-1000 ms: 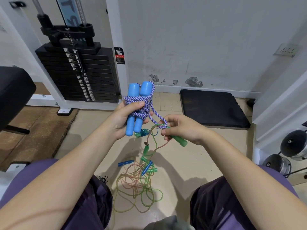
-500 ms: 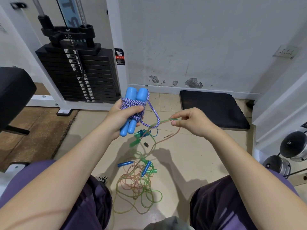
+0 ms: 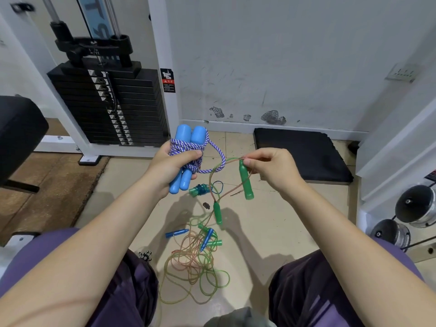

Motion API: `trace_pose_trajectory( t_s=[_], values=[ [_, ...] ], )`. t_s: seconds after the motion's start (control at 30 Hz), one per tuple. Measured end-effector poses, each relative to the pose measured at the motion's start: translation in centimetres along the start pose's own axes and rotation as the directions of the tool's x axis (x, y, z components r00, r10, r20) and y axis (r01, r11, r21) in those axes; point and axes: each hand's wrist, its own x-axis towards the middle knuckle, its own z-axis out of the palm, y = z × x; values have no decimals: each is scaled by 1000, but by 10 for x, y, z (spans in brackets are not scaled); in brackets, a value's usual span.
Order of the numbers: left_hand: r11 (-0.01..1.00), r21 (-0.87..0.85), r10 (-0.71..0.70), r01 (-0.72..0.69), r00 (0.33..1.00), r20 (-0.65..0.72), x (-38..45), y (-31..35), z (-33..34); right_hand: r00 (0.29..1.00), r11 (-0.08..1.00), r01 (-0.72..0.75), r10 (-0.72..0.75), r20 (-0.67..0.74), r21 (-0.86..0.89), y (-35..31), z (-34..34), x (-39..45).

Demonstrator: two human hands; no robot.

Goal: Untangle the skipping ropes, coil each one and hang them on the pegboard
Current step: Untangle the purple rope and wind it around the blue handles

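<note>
My left hand [image 3: 169, 167] grips a coiled blue-and-white braided rope [image 3: 186, 147] wound round its two light-blue handles [image 3: 188, 134]; one loop of it hangs out to the right. My right hand [image 3: 271, 166] pinches thin green and orange cords at the top of a green handle [image 3: 245, 182], which hangs down from my fingers. A second green handle [image 3: 217, 212] dangles lower on the same cords. On the floor between my knees lies a tangle of thin green and orange ropes [image 3: 193, 267] with small blue handles [image 3: 177, 233] and green handles. No pegboard is in sight.
A weight-stack machine [image 3: 111, 107] stands at the back left, with a black padded seat [image 3: 18, 133] at the left edge. A black mat [image 3: 304, 154] lies by the wall. Dumbbells [image 3: 412, 206] sit at the right. A small coiled teal-and-blue rope [image 3: 200, 190] lies on the floor.
My right hand has pulled the thin cords up and to the right, so a green handle now hangs from its fingers. My left hand holds the blue coil a little lower than a second ago.
</note>
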Motion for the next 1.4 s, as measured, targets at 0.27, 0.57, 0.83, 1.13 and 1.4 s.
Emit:
trace_pose_trajectory(
  t_s=[0.27,0.57,0.83,1.13,1.4],
  values=[
    [999,31,36,-35,998,-52,1,6,-6,989,938,-149,136,63,312,-4,-20,5],
    [999,-30,21,-17,988,150,-11,9,5,856,975,-113,193,480,-191,2,0,-9],
    [1000,2,-14,14,982,189,-13,4,11,826,953,-163,273,493,-255,7,9,-9],
    [999,46,7,-17,980,199,-10,0,8,918,942,-48,173,357,-333,6,8,-7],
    [995,98,15,-32,984,178,-9,3,5,972,950,28,46,229,-310,2,1,-3]
  ],
)
